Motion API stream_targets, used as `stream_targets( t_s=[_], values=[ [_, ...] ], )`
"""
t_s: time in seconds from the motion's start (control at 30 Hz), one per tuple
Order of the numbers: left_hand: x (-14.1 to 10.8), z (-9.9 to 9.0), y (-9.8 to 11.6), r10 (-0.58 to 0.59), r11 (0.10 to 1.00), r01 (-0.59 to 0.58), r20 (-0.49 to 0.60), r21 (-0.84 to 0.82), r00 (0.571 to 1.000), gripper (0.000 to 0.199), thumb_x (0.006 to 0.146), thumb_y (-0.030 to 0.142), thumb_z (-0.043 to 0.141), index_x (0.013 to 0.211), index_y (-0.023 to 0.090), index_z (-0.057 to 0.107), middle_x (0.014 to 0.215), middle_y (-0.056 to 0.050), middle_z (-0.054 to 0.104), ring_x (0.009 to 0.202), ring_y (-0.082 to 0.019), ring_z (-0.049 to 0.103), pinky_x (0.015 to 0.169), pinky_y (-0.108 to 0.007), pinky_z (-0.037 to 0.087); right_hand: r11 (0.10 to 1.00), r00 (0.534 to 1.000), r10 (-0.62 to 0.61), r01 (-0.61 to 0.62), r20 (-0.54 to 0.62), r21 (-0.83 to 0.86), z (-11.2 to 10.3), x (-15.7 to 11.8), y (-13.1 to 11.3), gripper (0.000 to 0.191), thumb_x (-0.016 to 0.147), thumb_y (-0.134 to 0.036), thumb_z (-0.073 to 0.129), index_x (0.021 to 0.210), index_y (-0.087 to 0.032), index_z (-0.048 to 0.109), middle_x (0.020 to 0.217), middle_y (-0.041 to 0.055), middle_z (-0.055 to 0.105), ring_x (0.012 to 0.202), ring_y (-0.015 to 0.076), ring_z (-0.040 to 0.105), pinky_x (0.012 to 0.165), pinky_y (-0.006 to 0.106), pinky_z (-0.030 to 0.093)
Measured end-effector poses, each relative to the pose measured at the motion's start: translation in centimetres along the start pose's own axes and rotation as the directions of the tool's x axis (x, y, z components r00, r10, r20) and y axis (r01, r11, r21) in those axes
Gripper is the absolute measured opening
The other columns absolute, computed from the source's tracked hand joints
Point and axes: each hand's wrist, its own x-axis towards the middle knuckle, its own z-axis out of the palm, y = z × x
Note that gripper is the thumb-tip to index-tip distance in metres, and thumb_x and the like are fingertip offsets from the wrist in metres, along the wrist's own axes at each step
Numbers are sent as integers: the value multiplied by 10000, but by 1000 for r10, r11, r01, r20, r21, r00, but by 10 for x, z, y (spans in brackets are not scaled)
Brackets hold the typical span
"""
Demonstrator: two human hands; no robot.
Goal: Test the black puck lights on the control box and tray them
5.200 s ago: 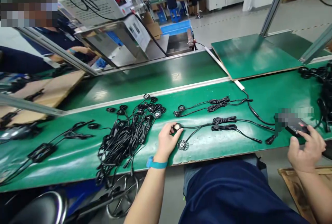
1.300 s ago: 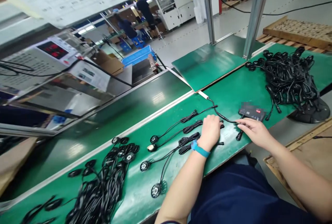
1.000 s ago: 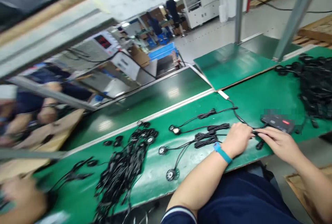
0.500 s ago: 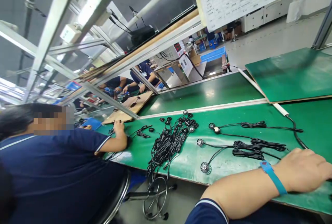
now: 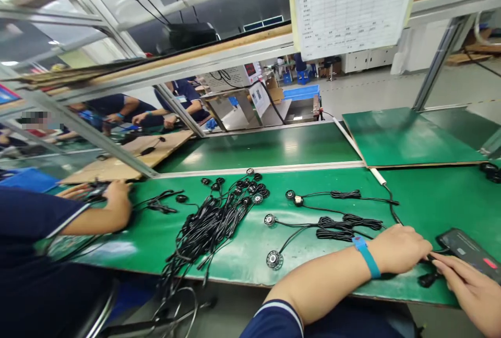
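Head view, cable [image 5: 428, 257] between hands [image 5: 401, 249] (black box [image 5: 467, 250] beside)

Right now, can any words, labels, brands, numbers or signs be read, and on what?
None reads clearly.
Hanging sheet: table of print, too small.
Red display on the machine in back: digits too blurred.
Posted sheet below it: too small.
Black box: pale markings and a red light, unreadable.

Cable heap [image 5: 213, 228] on the bench [image 5: 250, 241], left of cable bundles [image 5: 332, 234], box [image 5: 467, 249] farther right
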Motion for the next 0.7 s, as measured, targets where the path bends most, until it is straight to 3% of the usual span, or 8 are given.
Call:
stream_targets(
  t_s=[0.1, 0.23, 0.43, 0.5, 0.6, 0.7],
  values=[
    [-2, -4, 5, 43, 996, -38, -67, 78, 997, 168, 1023, 209, 511, 984, 146, 662, 936, -73, 694, 901, -201, 597, 750, -326, 444, 991, 986, 78, -93, 149, 97, -11, 6, -9, 480, 753, -662, 636, 905, -250, 830, 973, 75, 778, 786, 284, 741, 681, 358, 639],
    [-4, 3, 10, 88, 993, -77, -123, 91, 989, 203, 1031, 215, 494, 998, 156, 685, 888, -75, 676, 892, -199, 593, 740, -317, 431, 968, 970, 114, -157, 216, 194, -17, 11, -20, 479, 744, -675, 664, 873, -245, 831, 726, 73, 732, 484, 234, 617, 455, 332, 565],
    [0, 15, 11, 51, 999, -49, -143, 14, 988, 137, 982, 180, 550, 979, 136, 680, 915, -86, 704, 886, -201, 608, 807, -316, 463, 988, 989, 19, -42, 149, 151, -12, 13, -21, 410, 776, -627, 677, 872, -257, 827, 741, 56, 744, 542, 234, 662, 513, 320, 598],
    [-5, 4, 9, 10, 1000, -10, -131, 4, 991, 163, 999, 237, 542, 982, 142, 673, 920, -89, 705, 895, -214, 611, 793, -331, 465, 990, 992, -75, 62, 98, 124, -7, 10, -28, 374, 830, -589, 651, 892, -261, 819, 880, 65, 774, 721, 262, 732, 650, 340, 638],
    [-32, -33, 3, -94, 996, 94, -156, -9, 983, 233, 1004, 365, 552, 1036, 162, 662, 965, -106, 701, 964, -244, 620, 831, -361, 466, 979, 981, -189, 191, -39, 77, -6, -5, -43, 317, 906, -503, 630, 1015, -254, 793, 1079, 85, 756, 922, 264, 733, 818, 377, 632],
    [-86, -77, -15, -362, 927, 373, -186, 26, 913, 261, 984, 421, 568, 1037, 180, 654, 1015, -141, 706, 1023, -285, 626, 896, -398, 460, 979, 951, -194, 203, -240, 16, -14, -25, -54, 264, 936, -404, 635, 1096, -227, 748, 1152, 119, 712, 872, 227, 707, 788, 379, 618]
  ],
)
